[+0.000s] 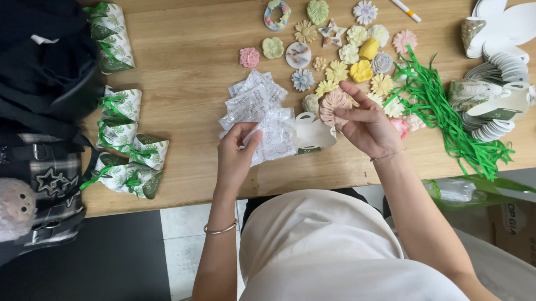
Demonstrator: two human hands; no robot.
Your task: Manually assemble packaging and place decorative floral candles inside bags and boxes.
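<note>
Right hand (367, 127) pinches pink shell-shaped piece (334, 103) by rim, just right of clear bags (260, 117). Left hand (236, 147) grips one bag's corner. Piece likely light, brittle: hold edges. Bags thin, slippery. All over wooden counter (184, 69).

A wooden bench (190, 69) is carrying everything, and the tangle of green ribbon strips (443, 114) is serving as the landmark. To the left of the ribbon, small moulded flowers and shapes (342, 49) in pastel colours are lying spread out, with a white marker (399, 4) lying above them, while stacks of flat white box blanks (500, 28) are sitting just right of the ribbon. Far to the ribbon's left, finished leaf-printed boxes tied with green bows (124, 146) are lying beside a black bag (29, 83) with a plush toy (2, 207).
</note>
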